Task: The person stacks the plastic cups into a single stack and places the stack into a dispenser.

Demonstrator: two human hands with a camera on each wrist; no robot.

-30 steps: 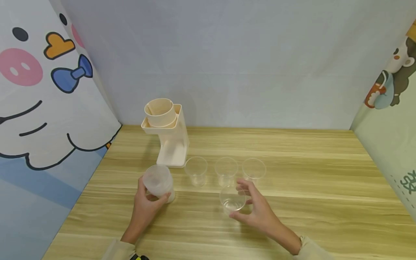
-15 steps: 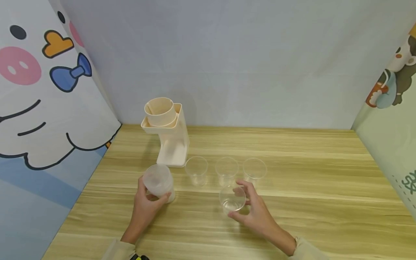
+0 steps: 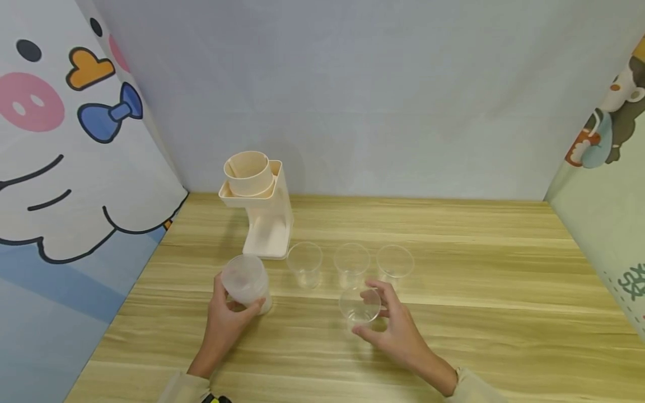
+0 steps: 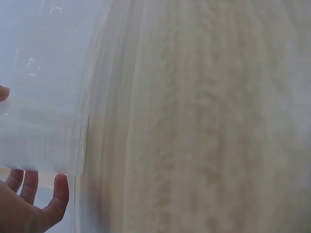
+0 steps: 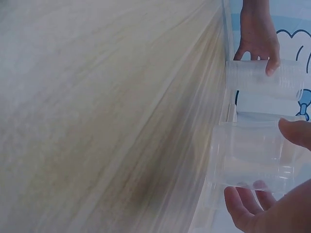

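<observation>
My left hand (image 3: 229, 322) grips a stack of nested clear plastic cups (image 3: 247, 282), fingers on one side and thumb on the other. In the left wrist view the stack (image 4: 41, 141) looks cloudy white, with fingertips along its side. My right hand (image 3: 398, 324) holds a single clear plastic cup (image 3: 359, 307) between thumb and fingers, upright and close over the table. The right wrist view shows this cup (image 5: 250, 155) with fingers beneath and thumb above. Just behind it, three clear cups stand in a row: a left one (image 3: 304, 263), a middle one (image 3: 351, 263) and a right one (image 3: 395, 262).
A cream-coloured stand (image 3: 269, 232) with a round cup-like holder (image 3: 248, 174) on top stands behind the stack. The wood-grain table (image 3: 478, 263) meets a pale backdrop (image 3: 373, 101) at the back. Cartoon-printed panels flank it on both sides.
My right hand and its cup have shifted very slightly left. My left hand and the stack have stayed in place, as have the three cups in the row.
</observation>
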